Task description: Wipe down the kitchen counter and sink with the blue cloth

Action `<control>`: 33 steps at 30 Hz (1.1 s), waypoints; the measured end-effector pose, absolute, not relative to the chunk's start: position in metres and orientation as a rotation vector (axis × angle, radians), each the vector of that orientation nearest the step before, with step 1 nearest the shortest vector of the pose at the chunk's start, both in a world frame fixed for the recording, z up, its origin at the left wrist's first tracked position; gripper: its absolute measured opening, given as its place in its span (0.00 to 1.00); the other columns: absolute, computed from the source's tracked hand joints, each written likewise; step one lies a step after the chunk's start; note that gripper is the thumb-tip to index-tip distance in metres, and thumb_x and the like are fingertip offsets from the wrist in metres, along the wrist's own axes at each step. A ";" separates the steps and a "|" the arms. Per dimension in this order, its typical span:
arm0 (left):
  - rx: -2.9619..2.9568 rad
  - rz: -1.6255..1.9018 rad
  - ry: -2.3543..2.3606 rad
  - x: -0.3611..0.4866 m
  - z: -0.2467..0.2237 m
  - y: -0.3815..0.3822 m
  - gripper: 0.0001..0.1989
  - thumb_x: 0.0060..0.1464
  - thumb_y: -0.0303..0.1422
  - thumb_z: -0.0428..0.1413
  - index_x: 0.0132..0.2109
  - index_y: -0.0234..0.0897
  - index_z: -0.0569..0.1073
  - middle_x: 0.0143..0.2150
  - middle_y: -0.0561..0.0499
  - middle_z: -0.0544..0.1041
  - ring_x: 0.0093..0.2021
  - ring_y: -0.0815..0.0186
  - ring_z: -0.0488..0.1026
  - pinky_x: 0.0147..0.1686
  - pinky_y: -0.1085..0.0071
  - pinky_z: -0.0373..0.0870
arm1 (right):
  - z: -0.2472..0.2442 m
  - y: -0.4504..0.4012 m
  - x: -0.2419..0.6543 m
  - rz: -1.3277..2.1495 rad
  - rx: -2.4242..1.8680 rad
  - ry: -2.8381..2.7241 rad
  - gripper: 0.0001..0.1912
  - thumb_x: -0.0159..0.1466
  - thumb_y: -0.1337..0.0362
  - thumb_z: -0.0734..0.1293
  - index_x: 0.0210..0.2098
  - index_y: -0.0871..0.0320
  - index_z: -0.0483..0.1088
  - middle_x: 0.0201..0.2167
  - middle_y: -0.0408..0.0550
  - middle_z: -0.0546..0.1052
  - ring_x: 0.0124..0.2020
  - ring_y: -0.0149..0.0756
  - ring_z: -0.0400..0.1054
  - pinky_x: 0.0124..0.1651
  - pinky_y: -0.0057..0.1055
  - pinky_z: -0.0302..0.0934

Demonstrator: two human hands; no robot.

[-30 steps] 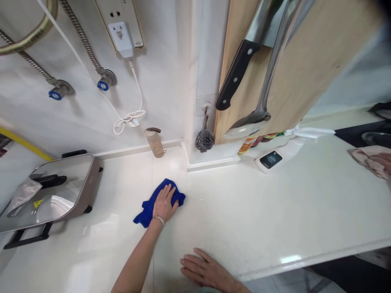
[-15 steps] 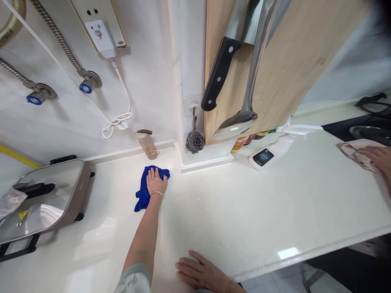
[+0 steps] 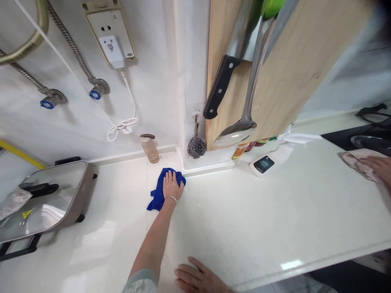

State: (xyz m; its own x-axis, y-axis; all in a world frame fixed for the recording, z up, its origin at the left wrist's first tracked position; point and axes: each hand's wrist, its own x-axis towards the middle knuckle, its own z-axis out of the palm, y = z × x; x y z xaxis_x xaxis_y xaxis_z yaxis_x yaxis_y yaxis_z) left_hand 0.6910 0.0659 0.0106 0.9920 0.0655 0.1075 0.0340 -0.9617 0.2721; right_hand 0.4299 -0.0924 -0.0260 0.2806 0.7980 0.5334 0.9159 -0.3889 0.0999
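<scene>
My left hand [image 3: 172,185] lies flat on a crumpled blue cloth [image 3: 158,195], pressing it to the white countertop [image 3: 220,228] beside the base of the wall pillar. Its fingers are stretched out and slightly spread, with the thumb at the cloth's right edge. A bracelet circles that wrist. Near the bottom of the view, my right hand [image 3: 200,278] rests on the counter, fingers apart and pointing left, with nothing in it. Just behind the cloth, a small brownish translucent cup-like container [image 3: 149,148] is fixed or leaning against the wall.
An electric pan [image 3: 76,195] with a glass lid stands left. A steel scourer [image 3: 196,147] hangs on the pillar beside a wooden board [image 3: 284,77] with a knife [image 3: 221,87] and a spatula [image 3: 252,85]. A white spray bottle [image 3: 269,160] lies right. Another person's hand [image 3: 378,167] holds a pale cloth [image 3: 356,160].
My left hand has slid the blue cloth to the right, up to the pillar's base. My right hand stays about where it was. The view has shifted slightly.
</scene>
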 end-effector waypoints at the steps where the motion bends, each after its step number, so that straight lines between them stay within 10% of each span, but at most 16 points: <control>1: 2.858 0.166 0.060 0.687 0.010 0.063 0.34 0.60 0.41 0.45 0.68 0.24 0.56 0.72 0.34 0.54 0.73 0.50 0.47 0.72 0.52 0.47 | -0.026 -0.093 0.430 -0.753 -2.327 -1.598 0.12 0.69 0.61 0.63 0.52 0.49 0.68 0.61 0.35 0.70 0.62 0.29 0.61 0.70 0.38 0.54; 17: 2.731 0.047 -0.309 0.608 0.008 0.013 0.36 0.57 0.39 0.49 0.69 0.27 0.53 0.73 0.33 0.49 0.74 0.49 0.43 0.71 0.44 0.49 | -0.027 -0.098 0.434 -0.905 -2.340 -1.726 0.18 0.71 0.58 0.59 0.59 0.48 0.64 0.66 0.36 0.65 0.62 0.29 0.60 0.71 0.38 0.50; 24: 2.647 -0.104 -0.577 0.565 0.013 0.002 0.37 0.56 0.40 0.52 0.69 0.30 0.54 0.74 0.36 0.49 0.74 0.51 0.43 0.72 0.47 0.47 | -0.039 -0.093 0.431 -0.942 -2.360 -1.699 0.17 0.73 0.58 0.54 0.57 0.42 0.67 0.61 0.27 0.70 0.62 0.25 0.62 0.56 0.30 0.69; 33: 2.513 -0.231 -0.791 0.524 0.021 0.010 0.39 0.52 0.40 0.56 0.69 0.36 0.55 0.74 0.40 0.50 0.74 0.53 0.45 0.72 0.49 0.47 | -0.049 -0.084 0.432 -1.026 -2.228 -1.558 0.13 0.70 0.57 0.60 0.50 0.44 0.73 0.59 0.31 0.73 0.58 0.27 0.66 0.54 0.30 0.70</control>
State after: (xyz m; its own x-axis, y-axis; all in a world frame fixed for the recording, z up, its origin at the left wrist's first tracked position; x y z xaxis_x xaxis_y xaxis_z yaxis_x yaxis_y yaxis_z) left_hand 0.5235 0.0099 0.0208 0.8176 -0.5756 -0.0135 -0.4922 -0.7110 0.5023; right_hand 0.4322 -0.0840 -0.0495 0.1868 0.7285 0.6591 0.8933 -0.4051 0.1946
